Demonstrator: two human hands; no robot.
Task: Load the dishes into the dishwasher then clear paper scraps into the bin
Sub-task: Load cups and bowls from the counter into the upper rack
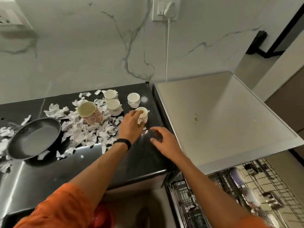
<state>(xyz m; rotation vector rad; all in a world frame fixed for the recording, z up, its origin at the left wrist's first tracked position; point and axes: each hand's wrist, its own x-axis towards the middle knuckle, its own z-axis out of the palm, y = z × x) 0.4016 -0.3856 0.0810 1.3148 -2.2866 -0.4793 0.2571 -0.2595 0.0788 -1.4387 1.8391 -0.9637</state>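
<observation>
Cup [142,114] upright at the right end of the counter [134,162], and the left hand [131,125] has it: fingers [137,120] curled round its side, mouth up, long axis vertical. Right hand [165,142] sits just beside it on the near right, fingers [156,129] spread and loose, holding nothing, apparently just over the counter. That hand is the nearer one to the dishwasher [213,116], so I'd call a hand-over likely, or a carry straight across. The open rack [246,195] lies to the near right, below counter level, so the cup has to travel right, toward us and down.

Now the room. Marble wall [82,46] at the far side, socket [165,9] with a cord hanging down. Dishwasher's steel top butts against the counter's right edge; the rack already holds some ware, too blurred to name. The counter is black and glossy. Pan [34,137] far left, mug [91,114] standing in the paper scraps [85,134]. Three more cups wait behind: two close together [113,106] [110,95], one [133,99] apart to the right. Scraps untouched so far, by the look of it.
</observation>
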